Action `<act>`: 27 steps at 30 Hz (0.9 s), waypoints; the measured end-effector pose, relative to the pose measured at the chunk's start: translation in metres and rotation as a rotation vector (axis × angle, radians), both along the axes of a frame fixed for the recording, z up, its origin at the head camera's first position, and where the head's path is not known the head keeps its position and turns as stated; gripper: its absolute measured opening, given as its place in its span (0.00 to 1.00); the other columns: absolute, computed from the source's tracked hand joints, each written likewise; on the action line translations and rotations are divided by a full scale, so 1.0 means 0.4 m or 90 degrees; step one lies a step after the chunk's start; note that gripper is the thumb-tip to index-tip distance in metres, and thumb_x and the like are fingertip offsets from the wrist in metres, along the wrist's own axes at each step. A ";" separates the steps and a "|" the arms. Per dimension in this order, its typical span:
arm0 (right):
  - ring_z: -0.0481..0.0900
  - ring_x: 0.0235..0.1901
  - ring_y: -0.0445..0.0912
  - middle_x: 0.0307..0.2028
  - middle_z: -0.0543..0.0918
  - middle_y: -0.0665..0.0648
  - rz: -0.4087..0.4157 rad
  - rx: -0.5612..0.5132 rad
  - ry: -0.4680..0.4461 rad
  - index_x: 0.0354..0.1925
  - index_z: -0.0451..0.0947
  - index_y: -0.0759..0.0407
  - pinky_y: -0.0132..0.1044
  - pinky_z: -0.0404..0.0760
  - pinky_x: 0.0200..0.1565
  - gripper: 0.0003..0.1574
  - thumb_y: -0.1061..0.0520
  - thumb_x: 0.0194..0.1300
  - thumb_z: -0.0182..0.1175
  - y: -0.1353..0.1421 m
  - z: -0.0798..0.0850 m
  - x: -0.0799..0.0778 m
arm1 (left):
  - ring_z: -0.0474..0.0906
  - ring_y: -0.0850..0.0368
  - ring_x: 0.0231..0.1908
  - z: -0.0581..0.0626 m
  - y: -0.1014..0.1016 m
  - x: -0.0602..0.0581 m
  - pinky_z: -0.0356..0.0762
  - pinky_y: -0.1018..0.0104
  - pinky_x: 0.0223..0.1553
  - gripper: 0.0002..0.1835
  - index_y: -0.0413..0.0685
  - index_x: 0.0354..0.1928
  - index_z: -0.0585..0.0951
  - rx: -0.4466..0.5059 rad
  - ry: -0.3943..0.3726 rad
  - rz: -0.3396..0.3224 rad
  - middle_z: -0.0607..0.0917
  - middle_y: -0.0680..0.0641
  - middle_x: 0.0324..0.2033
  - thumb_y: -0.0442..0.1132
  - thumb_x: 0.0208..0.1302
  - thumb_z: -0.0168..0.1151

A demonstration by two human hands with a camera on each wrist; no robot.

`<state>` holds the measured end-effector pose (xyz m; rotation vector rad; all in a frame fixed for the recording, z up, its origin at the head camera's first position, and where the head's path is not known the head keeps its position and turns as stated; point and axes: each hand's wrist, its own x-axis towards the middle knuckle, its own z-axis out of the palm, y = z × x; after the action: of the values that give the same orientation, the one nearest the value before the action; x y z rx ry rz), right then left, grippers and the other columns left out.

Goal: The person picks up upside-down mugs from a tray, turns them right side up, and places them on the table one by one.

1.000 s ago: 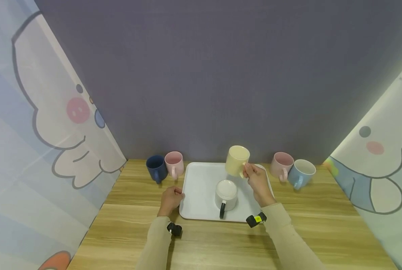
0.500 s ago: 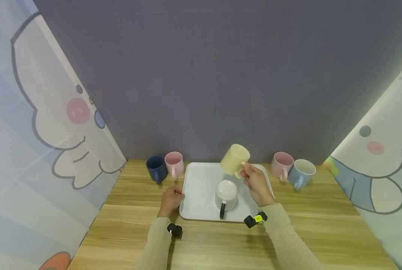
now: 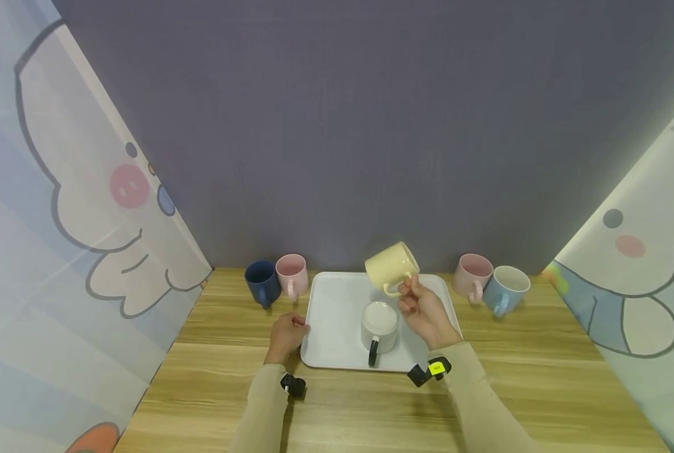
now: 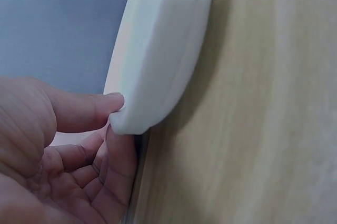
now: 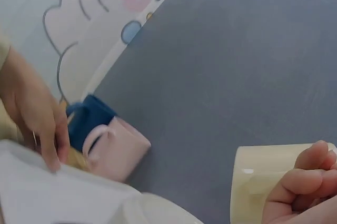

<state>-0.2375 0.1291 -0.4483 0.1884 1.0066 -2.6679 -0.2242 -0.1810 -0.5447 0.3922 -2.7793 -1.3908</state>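
Note:
My right hand (image 3: pixel 427 316) grips the handle of a pale yellow mug (image 3: pixel 389 267), holding it above the back of a white tray (image 3: pixel 332 308). That mug is tipped well over on its side, its mouth toward the right and its base toward the left. On the tray below, a white mug (image 3: pixel 380 326) stands upside down, its black handle pointing toward me. The left wrist view shows my left hand (image 4: pixel 68 145) pinching the tray's rim (image 4: pixel 158 66) between thumb and fingers, at the tray's left side.
Left of the tray, a dark blue mug (image 3: pixel 262 282) and a pink mug (image 3: pixel 292 275) stand upright. Past its right side are another pink mug (image 3: pixel 472 277) and a light blue mug (image 3: pixel 505 290). A grey wall (image 3: pixel 337 138) rises behind the wooden table (image 3: pixel 212 377).
My right hand has turned the yellow mug from nearly upright onto its side, its base swinging up to the left. The left hand and the tray have stayed in place.

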 end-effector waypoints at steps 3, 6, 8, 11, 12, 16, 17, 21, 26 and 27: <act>0.68 0.26 0.35 0.27 0.75 0.45 0.000 -0.061 -0.019 0.36 0.70 0.52 0.24 0.58 0.28 0.19 0.46 0.80 0.40 -0.008 0.000 0.004 | 0.76 0.53 0.30 0.000 -0.001 0.000 0.72 0.66 0.29 0.06 0.38 0.37 0.83 -0.003 0.002 0.000 0.81 0.45 0.27 0.34 0.60 0.68; 0.69 0.26 0.35 0.26 0.76 0.46 0.006 -0.106 -0.017 0.35 0.71 0.53 0.24 0.58 0.29 0.19 0.45 0.79 0.41 -0.016 -0.006 0.009 | 0.76 0.53 0.30 0.001 -0.002 0.001 0.72 0.66 0.30 0.06 0.38 0.37 0.84 -0.008 0.005 -0.001 0.82 0.45 0.27 0.34 0.60 0.69; 0.69 0.25 0.36 0.26 0.76 0.46 0.012 -0.137 -0.009 0.34 0.71 0.53 0.24 0.59 0.29 0.20 0.45 0.78 0.41 -0.021 -0.010 0.011 | 0.77 0.54 0.30 0.001 -0.002 0.001 0.72 0.65 0.30 0.06 0.38 0.36 0.84 -0.010 0.008 0.000 0.82 0.45 0.27 0.34 0.60 0.69; 0.69 0.26 0.37 0.26 0.77 0.47 0.023 -0.186 0.001 0.34 0.71 0.53 0.25 0.59 0.30 0.20 0.45 0.78 0.41 -0.027 -0.013 0.018 | 0.77 0.53 0.30 0.001 -0.003 0.003 0.73 0.65 0.30 0.06 0.37 0.36 0.84 -0.016 0.017 -0.005 0.82 0.45 0.27 0.34 0.60 0.69; 0.69 0.26 0.38 0.26 0.77 0.48 0.027 -0.203 0.002 0.34 0.71 0.53 0.25 0.59 0.30 0.20 0.45 0.78 0.42 -0.029 -0.013 0.021 | 0.77 0.53 0.30 0.001 -0.003 0.003 0.73 0.65 0.31 0.06 0.37 0.36 0.84 -0.016 0.018 -0.005 0.82 0.45 0.27 0.34 0.60 0.69; 0.67 0.26 0.39 0.26 0.75 0.49 0.045 -0.259 0.015 0.32 0.71 0.55 0.25 0.56 0.32 0.22 0.45 0.78 0.41 -0.040 -0.009 0.029 | 0.77 0.53 0.29 -0.001 -0.003 0.004 0.73 0.65 0.30 0.06 0.38 0.36 0.84 -0.016 0.015 -0.006 0.82 0.45 0.27 0.34 0.60 0.69; 0.66 0.26 0.39 0.26 0.74 0.50 0.049 -0.270 0.019 0.32 0.71 0.55 0.25 0.55 0.32 0.22 0.45 0.78 0.40 -0.042 -0.007 0.031 | 0.77 0.54 0.30 -0.001 -0.003 0.003 0.73 0.65 0.31 0.06 0.38 0.36 0.84 -0.014 0.011 -0.003 0.82 0.45 0.27 0.34 0.60 0.69; 0.65 0.25 0.39 0.26 0.73 0.50 0.056 -0.286 0.027 0.33 0.70 0.55 0.25 0.54 0.32 0.22 0.45 0.77 0.40 -0.050 -0.003 0.035 | 0.77 0.54 0.30 -0.003 -0.003 0.002 0.73 0.65 0.30 0.06 0.38 0.36 0.84 -0.012 0.010 -0.002 0.83 0.45 0.27 0.34 0.60 0.69; 0.66 0.25 0.39 0.26 0.73 0.50 0.053 -0.291 0.014 0.33 0.70 0.55 0.25 0.56 0.31 0.22 0.44 0.76 0.40 -0.055 0.000 0.037 | 0.77 0.54 0.29 -0.004 -0.003 -0.001 0.73 0.65 0.30 0.06 0.39 0.35 0.84 -0.014 0.011 0.000 0.83 0.46 0.27 0.35 0.59 0.70; 0.66 0.25 0.39 0.26 0.73 0.50 0.052 -0.289 0.014 0.33 0.70 0.55 0.25 0.56 0.31 0.22 0.44 0.76 0.40 -0.056 0.001 0.037 | 0.77 0.54 0.29 -0.004 -0.003 -0.002 0.73 0.65 0.30 0.06 0.39 0.35 0.84 -0.013 0.011 0.000 0.83 0.46 0.27 0.35 0.60 0.70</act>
<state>-0.2225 0.1066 -0.4480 0.0216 0.3822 -2.7403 -0.2249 -0.1820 -0.5461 0.3777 -2.7775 -1.3580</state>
